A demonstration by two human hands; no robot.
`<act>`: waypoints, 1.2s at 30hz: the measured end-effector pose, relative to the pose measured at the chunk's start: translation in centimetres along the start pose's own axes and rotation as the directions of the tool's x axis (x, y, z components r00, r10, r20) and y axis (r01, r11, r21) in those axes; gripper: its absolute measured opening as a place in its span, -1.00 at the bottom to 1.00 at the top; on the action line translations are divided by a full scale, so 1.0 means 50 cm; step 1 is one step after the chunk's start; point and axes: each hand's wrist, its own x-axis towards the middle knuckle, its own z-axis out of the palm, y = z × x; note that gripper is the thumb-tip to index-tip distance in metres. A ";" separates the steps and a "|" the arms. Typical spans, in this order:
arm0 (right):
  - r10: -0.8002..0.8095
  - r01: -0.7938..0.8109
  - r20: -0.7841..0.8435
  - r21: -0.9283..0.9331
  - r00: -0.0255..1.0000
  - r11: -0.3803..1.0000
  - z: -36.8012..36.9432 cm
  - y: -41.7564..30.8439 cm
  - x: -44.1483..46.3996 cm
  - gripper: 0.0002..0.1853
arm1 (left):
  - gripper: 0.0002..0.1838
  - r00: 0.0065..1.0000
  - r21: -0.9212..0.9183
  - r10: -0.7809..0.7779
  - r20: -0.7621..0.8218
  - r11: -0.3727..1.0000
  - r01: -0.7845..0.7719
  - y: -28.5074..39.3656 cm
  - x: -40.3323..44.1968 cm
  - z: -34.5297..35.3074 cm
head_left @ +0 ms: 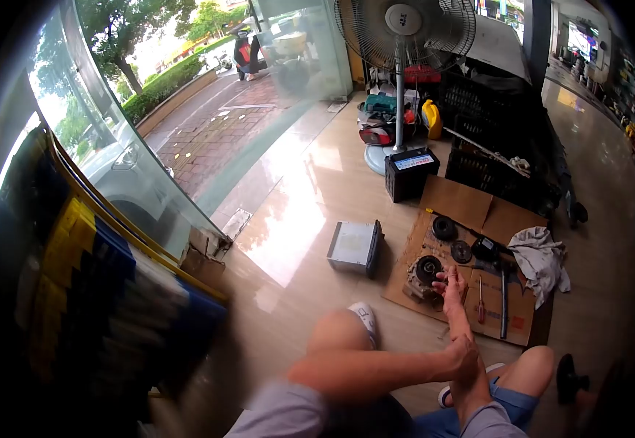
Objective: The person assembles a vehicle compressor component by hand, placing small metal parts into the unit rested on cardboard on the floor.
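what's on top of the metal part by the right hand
A black wheel sits on the metal part, with the right hand close beside. The metal under the wheel and the part's underside are hidden.

Your shorts [511, 405] were blue, the cardboard [456, 201] brown, the pulley [428, 269] black, the screwdriver handle [481, 313] red, the cloth [539, 259] pale grey.

Shiny beige floor [295, 212] w/ flattened cardboard [452, 201] right of ctr, bearing metal part w/ black pulley [428, 271], black ring [444, 228], dark disc [461, 252], red-handled screwdriver [481, 314], black-handled tool [505, 310] & pale rag [539, 257] at R edge; also on floor, silver box [352, 244] mid-frame, black battery [412, 177] upper ctr
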 end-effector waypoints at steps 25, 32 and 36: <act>-0.376 0.526 0.424 -0.819 0.824 0.230 0.014 0.020 -0.009 -0.70 | -0.78 0.955 -0.071 0.197 -0.223 0.973 -0.218 -0.070 -0.071 -0.042; -0.391 0.559 0.436 -0.775 0.810 0.293 0.015 0.052 0.075 -0.60 | -0.72 0.986 -0.077 0.091 -0.143 0.992 -0.102 -0.108 -0.094 -0.138; -0.158 0.375 0.367 -0.657 0.917 0.654 -0.006 -0.008 0.060 -0.50 | -0.72 0.989 -0.098 0.056 -0.139 0.993 -0.070 -0.127 -0.106 -0.177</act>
